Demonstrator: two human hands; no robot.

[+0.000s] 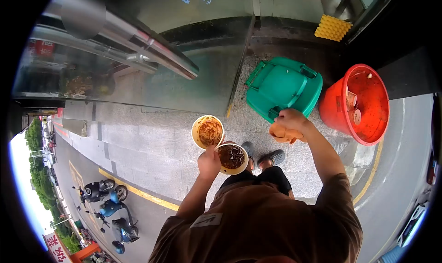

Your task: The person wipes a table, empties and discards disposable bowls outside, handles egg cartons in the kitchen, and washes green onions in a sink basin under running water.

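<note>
Brown shirt (271, 219), black shorts (278, 179), grey clogs (274, 158)

The sleeves (340, 196) are short, a pale rectangular patch (206, 220) bears a dark mark on the chest, and the clogs have rounded toes.

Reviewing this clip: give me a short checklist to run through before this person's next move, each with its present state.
1. Left hand gripping the noodle bowl and the dark-liquid bowl: ok, it grips them where their rims meet.
2. No spill on the pavement: ok, none shows.
3. Right hand free: not ok, it holds a crumpled orange item.
4. Green bin lid raised: not ok, it looks shut.
5. Right-hand fingers touching that lid: cannot tell; they overlap its edge in this view.
6. Red bucket uncovered: ok, litter shows inside.
</note>
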